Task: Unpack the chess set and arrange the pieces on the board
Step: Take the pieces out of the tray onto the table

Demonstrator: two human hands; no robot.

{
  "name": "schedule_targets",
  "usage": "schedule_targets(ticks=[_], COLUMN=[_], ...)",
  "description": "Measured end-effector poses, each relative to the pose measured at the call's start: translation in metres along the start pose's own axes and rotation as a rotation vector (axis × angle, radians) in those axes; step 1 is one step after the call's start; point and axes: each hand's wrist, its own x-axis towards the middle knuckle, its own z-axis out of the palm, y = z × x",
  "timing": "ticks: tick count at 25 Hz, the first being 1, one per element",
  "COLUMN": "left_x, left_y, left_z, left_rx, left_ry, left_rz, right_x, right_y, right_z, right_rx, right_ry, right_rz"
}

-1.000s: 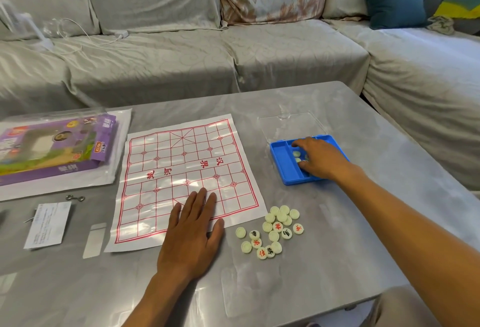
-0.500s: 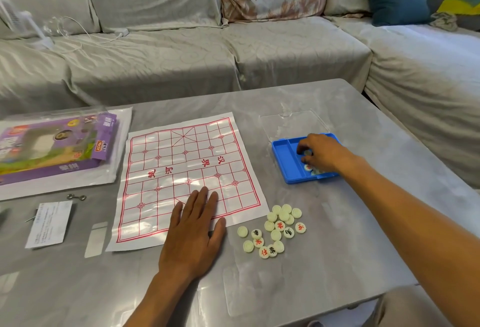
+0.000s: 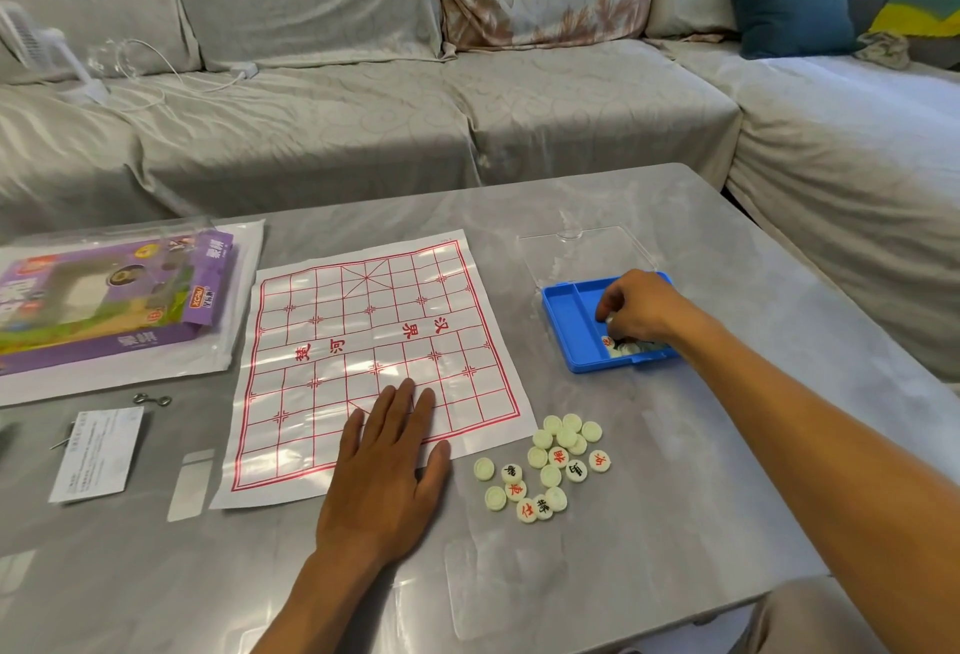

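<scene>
A white paper chess board point(image 3: 363, 341) with a red grid lies flat on the grey table. My left hand point(image 3: 387, 471) rests flat on its near edge, fingers straight. To the right stands a blue tray point(image 3: 569, 320) with a few round pieces point(image 3: 626, 347) left in its near corner. My right hand point(image 3: 636, 307) is inside the tray, fingers curled round pieces there. A loose heap of cream round pieces point(image 3: 550, 466) with red and black characters lies on the table in front of the board's right corner.
A clear lid point(image 3: 582, 250) lies just behind the tray. At the left lie a purple box point(image 3: 104, 300) in a clear bag, a paper slip point(image 3: 98, 453) and a small metal ring point(image 3: 151, 399). A sofa surrounds the table's far and right sides.
My right hand has moved toward the tray's near side and its fingers have curled over the pieces. The left hand has stayed put on the board.
</scene>
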Motion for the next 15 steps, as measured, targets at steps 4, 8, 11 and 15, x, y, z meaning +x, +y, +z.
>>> schedule_targets(ticks=[4, 8, 11, 15], left_x=[0.0, 0.001, 0.0, 0.001], left_y=[0.0, -0.001, -0.003, -0.002], left_z=[0.0, 0.002, 0.003, 0.004], left_rx=[0.014, 0.011, 0.025, 0.04], left_ry=[-0.008, 0.001, 0.005, 0.003], left_rz=[-0.003, 0.003, 0.009, 0.014], right_x=[-0.004, -0.039, -0.091, -0.124], right_y=[0.003, -0.013, -0.03, -0.033], right_z=[-0.005, -0.021, 0.001, 0.044], right_rx=[0.209, 0.379, 0.385, 0.197], right_ry=[0.085, 0.083, -0.076, -0.209], right_rz=[0.042, -0.022, -0.113, -0.163])
